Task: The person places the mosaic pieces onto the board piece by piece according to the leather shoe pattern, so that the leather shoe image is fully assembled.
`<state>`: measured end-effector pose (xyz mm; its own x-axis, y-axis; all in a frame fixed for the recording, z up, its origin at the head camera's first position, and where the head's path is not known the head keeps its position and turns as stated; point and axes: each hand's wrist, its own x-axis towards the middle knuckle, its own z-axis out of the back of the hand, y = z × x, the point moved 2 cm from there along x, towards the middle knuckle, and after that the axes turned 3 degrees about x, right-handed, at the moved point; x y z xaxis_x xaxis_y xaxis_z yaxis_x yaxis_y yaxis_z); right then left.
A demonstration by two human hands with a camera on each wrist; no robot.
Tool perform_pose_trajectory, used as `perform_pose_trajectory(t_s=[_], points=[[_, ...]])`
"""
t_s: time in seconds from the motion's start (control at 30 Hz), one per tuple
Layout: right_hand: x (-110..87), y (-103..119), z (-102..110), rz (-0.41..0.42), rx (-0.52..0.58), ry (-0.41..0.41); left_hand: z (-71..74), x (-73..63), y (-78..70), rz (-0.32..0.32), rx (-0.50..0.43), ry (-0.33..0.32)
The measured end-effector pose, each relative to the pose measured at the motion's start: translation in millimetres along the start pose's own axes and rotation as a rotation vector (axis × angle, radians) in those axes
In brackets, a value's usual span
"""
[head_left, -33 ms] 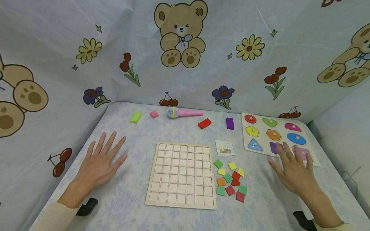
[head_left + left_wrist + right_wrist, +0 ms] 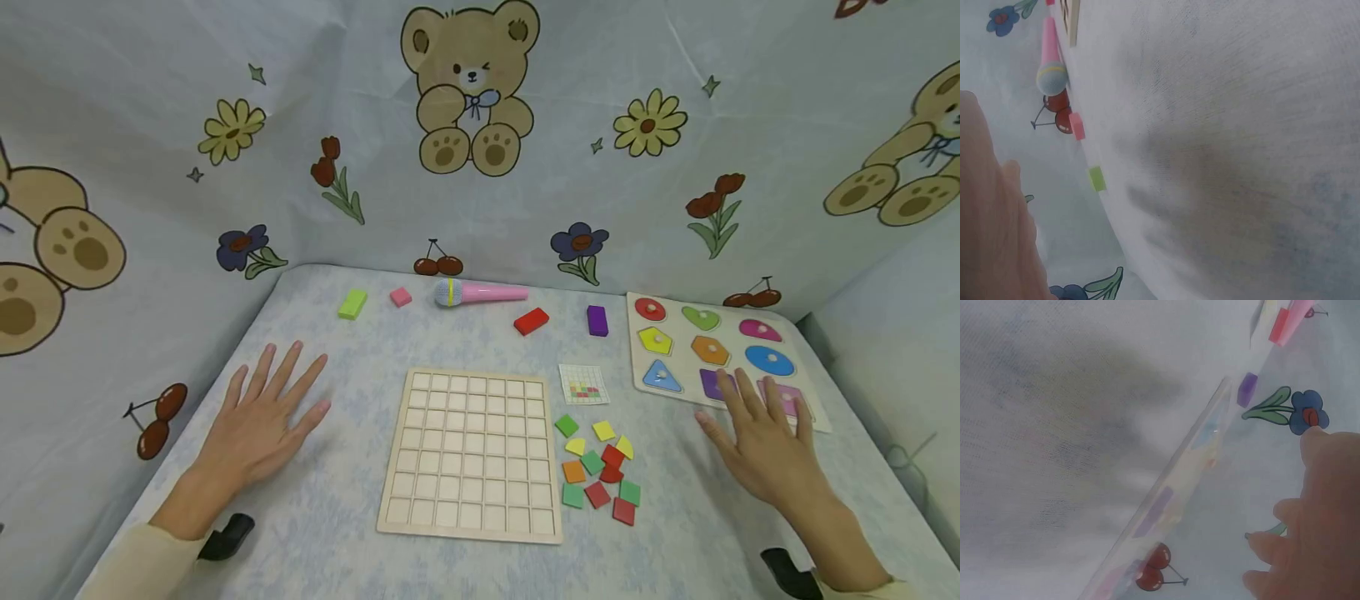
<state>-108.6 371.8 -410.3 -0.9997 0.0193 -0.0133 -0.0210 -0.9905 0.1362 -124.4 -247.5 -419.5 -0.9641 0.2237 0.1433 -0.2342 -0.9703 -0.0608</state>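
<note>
My left hand (image 2: 258,425) is held over the left side of the table with straight, spread fingers and holds nothing. On the other side my right hand (image 2: 772,450) hovers with its fingers straight, its tips overlapping the near edge of the shape puzzle board (image 2: 678,321) in the head view. Between the hands lies a wooden grid board (image 2: 386,500) with bare squares. Just right of it are scattered several small tiles, among them a green tile (image 2: 567,426), an orange tile (image 2: 573,472) and a red tile (image 2: 623,512). A small pattern card (image 2: 581,375) lies above them.
Along the back lie a lime block (image 2: 352,305), a pink block (image 2: 401,297), a toy microphone (image 2: 491,293), a red block (image 2: 531,322) and a purple block (image 2: 597,321). A bear-printed cloth (image 2: 360,100) hangs behind the table.
</note>
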Motion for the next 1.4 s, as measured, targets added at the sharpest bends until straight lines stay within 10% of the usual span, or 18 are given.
perform_pose_trajectory(t_s=[0.67, 1.4], points=[[-0.4, 51, -5, 0.123, 0.055, 0.002, -0.3, 5.5, -12.3, -0.026, -0.074, 0.089], [3.0, 130, -26, 0.372, 0.177, 0.118, -27.3, 16.4, -63.2, -0.173, -0.382, 0.398]])
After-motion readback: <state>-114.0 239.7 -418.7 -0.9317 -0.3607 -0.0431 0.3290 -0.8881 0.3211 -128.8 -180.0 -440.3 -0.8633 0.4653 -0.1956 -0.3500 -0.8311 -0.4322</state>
